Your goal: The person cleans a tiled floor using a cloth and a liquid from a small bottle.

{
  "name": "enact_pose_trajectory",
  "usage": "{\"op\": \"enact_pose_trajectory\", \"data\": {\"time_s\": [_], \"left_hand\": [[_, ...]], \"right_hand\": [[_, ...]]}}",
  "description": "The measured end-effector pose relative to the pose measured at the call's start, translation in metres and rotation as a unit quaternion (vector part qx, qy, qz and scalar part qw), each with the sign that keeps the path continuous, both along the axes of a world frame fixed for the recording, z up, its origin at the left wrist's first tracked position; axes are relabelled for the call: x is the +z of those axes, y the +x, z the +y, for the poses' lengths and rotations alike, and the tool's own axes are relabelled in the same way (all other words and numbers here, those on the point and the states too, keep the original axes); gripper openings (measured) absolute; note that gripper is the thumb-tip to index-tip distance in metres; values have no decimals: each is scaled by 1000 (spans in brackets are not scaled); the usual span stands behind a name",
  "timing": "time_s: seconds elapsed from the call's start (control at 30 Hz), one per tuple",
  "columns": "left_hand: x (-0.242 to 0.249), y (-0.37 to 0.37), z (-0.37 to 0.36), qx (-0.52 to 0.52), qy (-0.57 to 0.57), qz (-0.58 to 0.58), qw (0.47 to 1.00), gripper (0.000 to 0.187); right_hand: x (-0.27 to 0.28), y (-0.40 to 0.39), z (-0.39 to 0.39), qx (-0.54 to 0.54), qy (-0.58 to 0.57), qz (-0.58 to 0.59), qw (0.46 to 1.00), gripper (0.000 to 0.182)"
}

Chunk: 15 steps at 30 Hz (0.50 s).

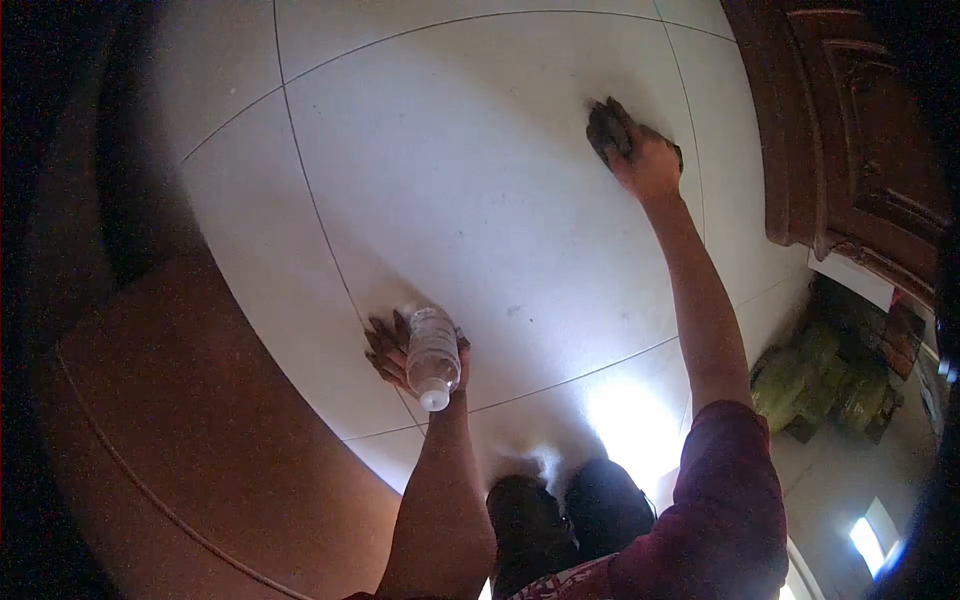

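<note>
My left hand (pixel 390 358) is low on the pale tiled floor (pixel 500 180), its fingers fanned out to the left. A clear plastic bottle (pixel 434 345) with a white cap lies in its grip between thumb and fingers, the cap end toward me. Stretched far forward on the right, my right hand (pixel 650 163) is closed over a dark cloth (pixel 606 132) that touches the floor. The cloth's far side is partly lost in shadow, and its folds are hard to make out.
A brown sofa-like piece (pixel 200 400) with a piped edge borders the floor at left. Carved dark wooden furniture (pixel 860 130) stands at right. Below it are greenish wrapped bundles (pixel 825 375). My knees (pixel 535 520) are at the bottom, near a bright reflection.
</note>
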State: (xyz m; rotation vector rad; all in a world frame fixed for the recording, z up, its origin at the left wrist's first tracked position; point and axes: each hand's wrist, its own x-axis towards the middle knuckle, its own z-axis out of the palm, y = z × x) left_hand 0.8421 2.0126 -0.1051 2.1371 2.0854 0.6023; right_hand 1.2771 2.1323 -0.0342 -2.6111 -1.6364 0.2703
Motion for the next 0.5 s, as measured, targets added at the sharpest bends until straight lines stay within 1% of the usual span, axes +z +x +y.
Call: {"op": "enact_pose_trajectory", "data": {"time_s": [0.03,0.07,0.1,0.2,0.27,0.37,0.47,0.5], "left_hand": [[30,7,16,-23,28,9,999,101],[40,12,22,-32,36,18,999,101],[49,16,28,-41,45,28,998,101],[52,16,27,-29,2,70,997,102],[55,16,25,-24,-26,95,995,103],[60,19,28,-15,-39,104,994,104],[57,15,29,-25,-18,59,998,105],[56,15,26,-23,-27,67,997,105]], "right_hand": [[-5,1,-2,6,-8,-23,1000,74],[-5,2,0,12,-15,-48,999,73],[-4,3,2,10,-7,-36,999,72],[5,-4,7,2,-4,-12,1000,70],[15,-11,5,-7,-27,-24,999,71],[9,-9,4,6,7,-26,1000,70],[14,-9,7,-17,-25,10,1000,69],[10,-7,4,-12,-19,-3,1000,69]]}}
